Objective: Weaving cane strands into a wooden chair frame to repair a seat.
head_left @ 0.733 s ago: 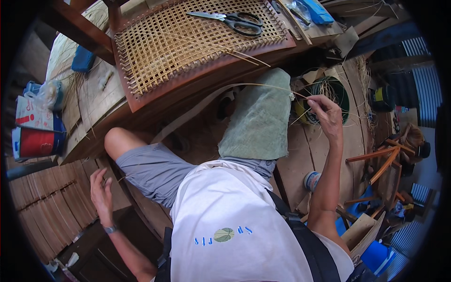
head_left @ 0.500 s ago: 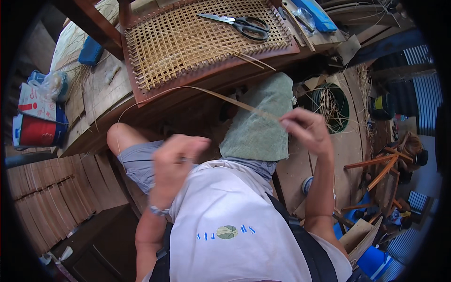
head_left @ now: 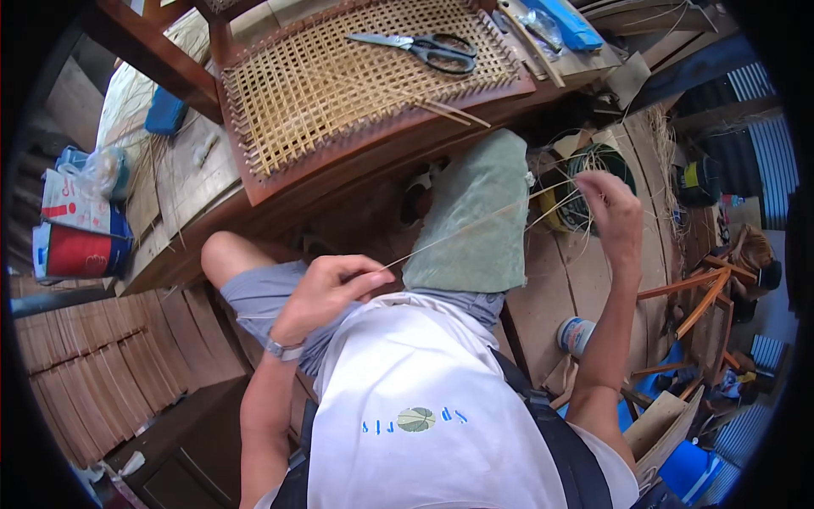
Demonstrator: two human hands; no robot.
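A thin cane strand [head_left: 475, 222] is stretched across my lap, over the green cloth [head_left: 471, 216] on my thigh. My left hand [head_left: 332, 293] pinches its near end between thumb and fingers. Up and to the right, my right hand [head_left: 612, 208] pinches the strand's other part beside the green bucket of loose strands [head_left: 623, 174]. Beyond my knees lies the woven cane seat [head_left: 339, 93] of a chair, with two strand ends jutting over its front edge. Scissors [head_left: 428, 51] rest on the weave, touched by neither hand.
The wooden chair frame [head_left: 161, 64] rises at the upper left. On the bench [head_left: 191, 191] are a blue block [head_left: 165, 110] and a red and blue container [head_left: 80, 250]. A white tin [head_left: 577, 335] stands on the floor by my right arm. Another person [head_left: 750, 263] is at far right.
My right hand has moved right and up, toward the bucket. My left hand has come to rest slightly to the right, now pinching the strand, which has gone from a loose curve to a straight line.
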